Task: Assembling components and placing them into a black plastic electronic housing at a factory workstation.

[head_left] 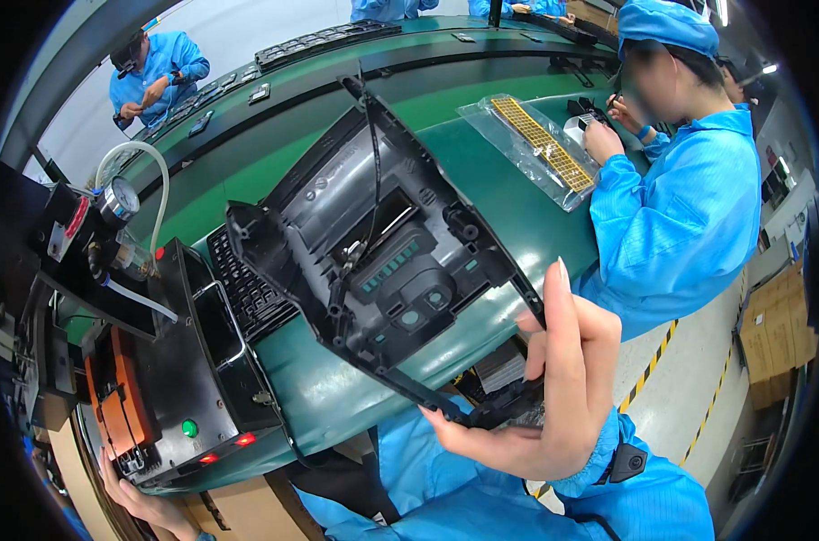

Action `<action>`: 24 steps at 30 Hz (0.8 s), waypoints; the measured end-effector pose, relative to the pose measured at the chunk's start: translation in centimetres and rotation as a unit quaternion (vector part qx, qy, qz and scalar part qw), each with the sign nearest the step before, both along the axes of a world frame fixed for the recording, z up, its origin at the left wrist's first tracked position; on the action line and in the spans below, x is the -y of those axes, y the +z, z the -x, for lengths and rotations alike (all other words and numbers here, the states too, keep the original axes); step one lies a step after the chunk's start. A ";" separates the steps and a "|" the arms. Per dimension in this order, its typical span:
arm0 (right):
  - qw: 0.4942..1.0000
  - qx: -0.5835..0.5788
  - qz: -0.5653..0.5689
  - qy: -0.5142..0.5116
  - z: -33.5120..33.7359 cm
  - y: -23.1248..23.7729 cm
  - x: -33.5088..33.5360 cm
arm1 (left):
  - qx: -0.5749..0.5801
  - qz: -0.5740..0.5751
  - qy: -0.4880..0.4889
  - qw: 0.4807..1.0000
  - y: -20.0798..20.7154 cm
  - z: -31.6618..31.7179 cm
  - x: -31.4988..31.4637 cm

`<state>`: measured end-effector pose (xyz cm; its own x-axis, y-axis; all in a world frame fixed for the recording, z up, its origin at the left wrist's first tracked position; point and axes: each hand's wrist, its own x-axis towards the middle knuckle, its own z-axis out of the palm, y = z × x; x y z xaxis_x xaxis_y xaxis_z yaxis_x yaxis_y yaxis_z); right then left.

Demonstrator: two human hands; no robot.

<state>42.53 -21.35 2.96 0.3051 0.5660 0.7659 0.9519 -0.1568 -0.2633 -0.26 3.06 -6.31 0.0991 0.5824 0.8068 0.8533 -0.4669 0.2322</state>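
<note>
A black plastic housing (423,293), hollow with ribs, posts and small openings, hangs tilted in front of me above the green table. My right hand (558,397) grips its near right edge between thumb and fingers. A thin dark wire runs down inside the shell. At the lower left, my left hand (143,505) rests by the front corner of a black press machine (179,397), nearest its orange fixture (121,406). Its visible fingers are stretched out with nothing seen in them; part of the hand is cut off by the rim.
The machine carries a round gauge (119,200), a clear hose, a green button and red lights. Behind the housing lies a black slotted tray (247,284). A bagged yellow grid strip (540,144) sits near a co-worker (680,189) at right. Cardboard boxes (774,316) stand beyond.
</note>
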 end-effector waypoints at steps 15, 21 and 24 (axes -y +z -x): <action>0.985 -0.155 -0.008 -0.074 -6.3 -3.2 -2.5 | 0.005 0.011 0.023 1.000 -0.2 -0.2 0.6; 0.957 -0.234 0.106 -0.135 -13.7 -9.7 -5.0 | 0.013 0.017 0.007 1.000 -0.2 0.1 0.3; 0.951 -0.259 0.121 -0.114 -14.0 -10.9 -5.7 | 0.017 0.017 -0.005 1.000 -0.1 0.6 -0.1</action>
<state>56.52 -15.65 -7.91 0.7425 0.5798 0.3353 0.6379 -0.4593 -0.6182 -0.89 3.13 -6.42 0.0789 0.6079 0.7901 0.8397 -0.4677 0.2759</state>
